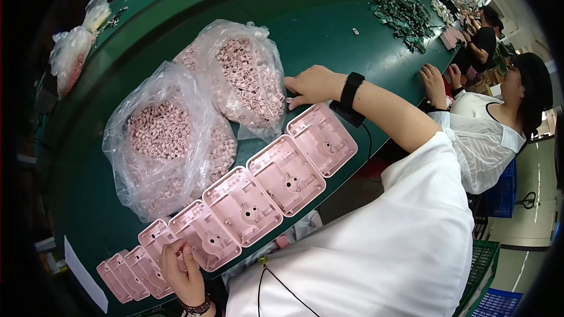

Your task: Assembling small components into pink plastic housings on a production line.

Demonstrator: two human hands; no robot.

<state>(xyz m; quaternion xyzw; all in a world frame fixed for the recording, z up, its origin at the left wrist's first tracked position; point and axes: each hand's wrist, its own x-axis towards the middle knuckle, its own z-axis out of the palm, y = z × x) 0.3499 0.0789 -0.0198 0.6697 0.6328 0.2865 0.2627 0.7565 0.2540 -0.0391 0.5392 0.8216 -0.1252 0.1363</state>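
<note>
A row of pink plastic housings runs along the near edge of the green bench, their insides facing up. My left hand (183,271) is over one pink housing (205,232) near the row's middle, fingers curled and pinched together. What they hold, if anything, is hidden. Stretched out to the far end of the row, my right hand (317,84) is beside a clear bag (273,41) of small pink plastic parts. A tiny pale pink part (288,100) shows between its thumb and forefinger. Another open clear bag (126,135) of such parts stands to the left.
A heap of dark green circuit boards (405,20) lies at the far right of the bench. A co-worker in white (479,120) sits on my right, hands at the bench edge. More bags (70,53) stand at far left; a white sheet (85,276) lies at lower left.
</note>
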